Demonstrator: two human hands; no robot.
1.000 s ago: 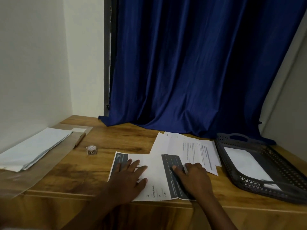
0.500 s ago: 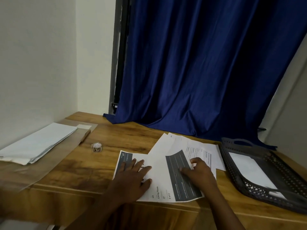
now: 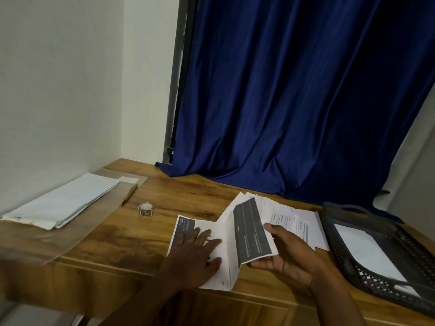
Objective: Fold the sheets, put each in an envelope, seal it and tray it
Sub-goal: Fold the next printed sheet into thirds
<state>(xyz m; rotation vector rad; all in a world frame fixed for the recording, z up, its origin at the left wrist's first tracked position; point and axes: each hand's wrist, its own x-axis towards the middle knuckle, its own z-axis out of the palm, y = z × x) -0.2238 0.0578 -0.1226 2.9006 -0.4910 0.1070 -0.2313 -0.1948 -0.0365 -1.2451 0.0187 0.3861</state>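
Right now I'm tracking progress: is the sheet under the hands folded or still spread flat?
Partly folded: the right hand lifts one side of the sheet while the left hand presses the rest flat.

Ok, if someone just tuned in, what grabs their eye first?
The deep blue curtain filling the back. Then the printed sheet at the desk's front edge: the left hand presses it flat while the right hand lifts its dark-banded side. A dark mesh tray sits right.

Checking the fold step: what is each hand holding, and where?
The right hand has its grip on the sheet's lifted right edge; the left hand presses its left part flat, holding nothing.
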